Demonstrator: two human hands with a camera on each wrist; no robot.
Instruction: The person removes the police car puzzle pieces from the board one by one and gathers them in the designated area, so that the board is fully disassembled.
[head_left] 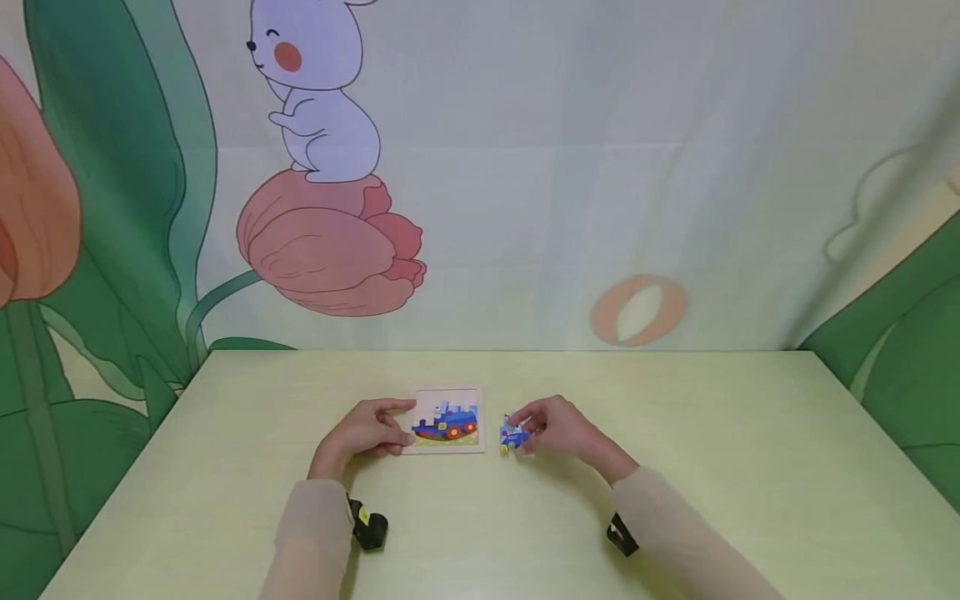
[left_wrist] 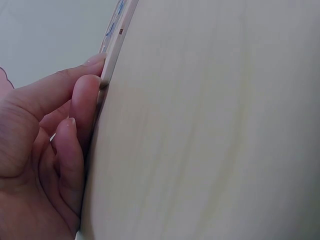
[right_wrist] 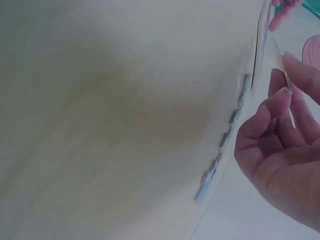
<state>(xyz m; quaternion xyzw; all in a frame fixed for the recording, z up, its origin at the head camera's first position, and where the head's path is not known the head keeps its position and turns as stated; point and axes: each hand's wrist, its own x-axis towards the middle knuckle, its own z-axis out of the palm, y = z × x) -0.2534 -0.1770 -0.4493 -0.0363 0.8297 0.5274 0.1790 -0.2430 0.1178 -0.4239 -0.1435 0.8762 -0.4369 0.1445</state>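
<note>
Right grip, nearly closed, pinches a thin puzzle piece beside the picture board on the surface; left grip holds the board's edge; best keep it flat and steady.

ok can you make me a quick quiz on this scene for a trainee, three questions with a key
1. Which hand pinches a puzzle piece?

2. True or false: the left hand holds the right side of the framed board.

3. What is the main body colour of the vehicle pictured on the board?
a) pink
b) blue
c) black

Key:
1. The right hand.
2. False; it holds the left side.
3. b
</note>
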